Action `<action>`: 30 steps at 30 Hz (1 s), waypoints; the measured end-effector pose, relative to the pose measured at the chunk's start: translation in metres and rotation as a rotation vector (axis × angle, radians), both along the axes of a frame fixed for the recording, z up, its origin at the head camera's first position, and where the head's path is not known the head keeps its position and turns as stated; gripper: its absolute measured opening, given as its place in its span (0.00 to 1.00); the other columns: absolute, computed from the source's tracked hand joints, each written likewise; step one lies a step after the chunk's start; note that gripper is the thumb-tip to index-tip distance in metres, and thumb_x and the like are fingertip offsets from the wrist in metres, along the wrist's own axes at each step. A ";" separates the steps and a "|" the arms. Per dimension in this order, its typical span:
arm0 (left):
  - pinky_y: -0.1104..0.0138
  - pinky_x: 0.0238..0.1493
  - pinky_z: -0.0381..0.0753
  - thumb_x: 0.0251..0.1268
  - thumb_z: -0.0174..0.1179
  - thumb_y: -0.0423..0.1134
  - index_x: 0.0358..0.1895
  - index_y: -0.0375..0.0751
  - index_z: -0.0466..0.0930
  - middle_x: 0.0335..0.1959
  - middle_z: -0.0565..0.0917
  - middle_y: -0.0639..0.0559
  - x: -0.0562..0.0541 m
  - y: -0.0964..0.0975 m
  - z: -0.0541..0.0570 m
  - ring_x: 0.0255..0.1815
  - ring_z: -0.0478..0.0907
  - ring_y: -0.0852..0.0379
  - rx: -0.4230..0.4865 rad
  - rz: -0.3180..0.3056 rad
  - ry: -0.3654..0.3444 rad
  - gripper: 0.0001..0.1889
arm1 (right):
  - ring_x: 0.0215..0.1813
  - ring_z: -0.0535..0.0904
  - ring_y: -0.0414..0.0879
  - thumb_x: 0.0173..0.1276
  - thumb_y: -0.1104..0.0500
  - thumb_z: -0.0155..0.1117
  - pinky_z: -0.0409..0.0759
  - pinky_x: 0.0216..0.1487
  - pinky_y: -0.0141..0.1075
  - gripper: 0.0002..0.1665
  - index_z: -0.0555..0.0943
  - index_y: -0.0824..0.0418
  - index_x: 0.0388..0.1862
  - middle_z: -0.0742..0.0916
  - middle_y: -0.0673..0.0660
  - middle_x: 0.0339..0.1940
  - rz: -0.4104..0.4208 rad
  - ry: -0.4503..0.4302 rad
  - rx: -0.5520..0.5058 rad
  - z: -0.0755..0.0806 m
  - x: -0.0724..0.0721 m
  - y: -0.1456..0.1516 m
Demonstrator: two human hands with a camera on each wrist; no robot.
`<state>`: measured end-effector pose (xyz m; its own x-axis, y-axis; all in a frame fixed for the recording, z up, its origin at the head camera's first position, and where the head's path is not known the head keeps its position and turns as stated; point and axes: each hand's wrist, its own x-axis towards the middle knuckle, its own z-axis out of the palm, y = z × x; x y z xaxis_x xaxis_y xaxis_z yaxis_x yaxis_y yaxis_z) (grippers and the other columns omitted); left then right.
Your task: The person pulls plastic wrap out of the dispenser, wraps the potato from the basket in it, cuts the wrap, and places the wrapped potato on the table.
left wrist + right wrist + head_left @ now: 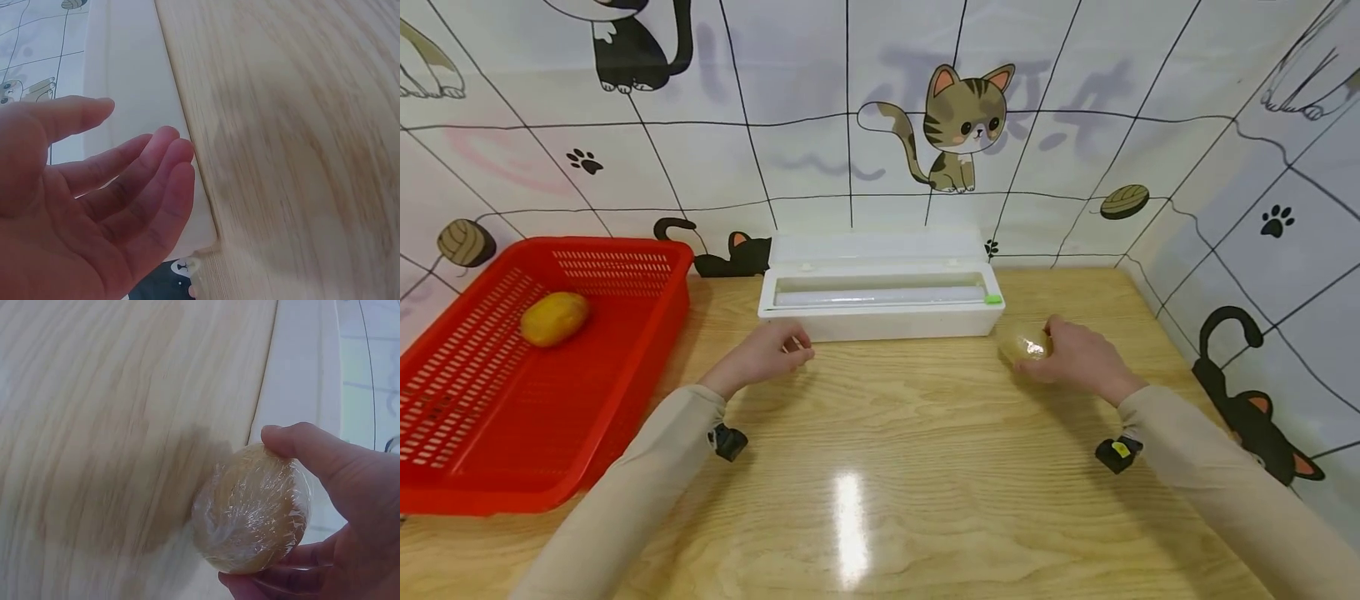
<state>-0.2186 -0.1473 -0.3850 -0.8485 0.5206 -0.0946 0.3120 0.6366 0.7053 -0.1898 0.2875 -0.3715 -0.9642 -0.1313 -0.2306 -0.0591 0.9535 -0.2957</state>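
My right hand (1078, 358) grips a rounded, yellow-tan piece of produce (250, 512) wrapped in clear, wrinkled cling film. Thumb and fingers lie on opposite sides of it, beside the right end of a white cling film dispenser (880, 325). The dispenser's lid (880, 247) stands raised, showing a pale film roll (880, 297) inside and a green slider (993, 299) at the right end. Near the front left corner of the dispenser is my left hand (767, 357), its fingers loosely curved and nothing held, as the left wrist view also shows.
A red slotted plastic basket (617, 400) stands at the left, with a yellow mango-like fruit (554, 319) in it. The wooden table (925, 467) meets a cat-patterned wall covering (805, 158) at the back and right.
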 end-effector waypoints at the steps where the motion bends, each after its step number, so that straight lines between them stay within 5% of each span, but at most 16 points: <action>1: 0.64 0.30 0.76 0.66 0.59 0.31 0.39 0.29 0.77 0.31 0.80 0.44 0.000 0.000 -0.001 0.27 0.78 0.54 -0.001 -0.001 -0.005 0.06 | 0.30 0.74 0.53 0.53 0.37 0.71 0.72 0.26 0.42 0.42 0.69 0.73 0.45 0.79 0.61 0.30 -0.011 -0.004 0.000 -0.001 0.001 0.004; 8: 0.64 0.30 0.76 0.66 0.59 0.32 0.40 0.30 0.77 0.30 0.80 0.45 0.000 0.003 -0.004 0.27 0.78 0.54 -0.033 -0.020 0.001 0.06 | 0.31 0.75 0.56 0.55 0.33 0.68 0.71 0.26 0.44 0.44 0.69 0.72 0.42 0.79 0.63 0.30 -0.075 -0.021 0.009 -0.006 -0.003 0.036; 23: 0.60 0.35 0.76 0.67 0.58 0.32 0.42 0.30 0.77 0.34 0.80 0.43 0.001 -0.011 0.005 0.33 0.77 0.50 -0.112 0.035 -0.004 0.07 | 0.34 0.71 0.60 0.61 0.35 0.63 0.72 0.32 0.49 0.41 0.67 0.75 0.40 0.76 0.68 0.33 -0.150 -0.025 0.024 0.003 -0.045 0.073; 30: 0.61 0.35 0.77 0.68 0.58 0.33 0.43 0.30 0.77 0.33 0.81 0.43 0.000 -0.013 0.005 0.32 0.78 0.50 -0.132 0.037 -0.019 0.08 | 0.27 0.67 0.53 0.62 0.34 0.60 0.66 0.24 0.41 0.35 0.67 0.66 0.25 0.71 0.59 0.23 -0.204 -0.046 0.043 0.001 -0.051 0.087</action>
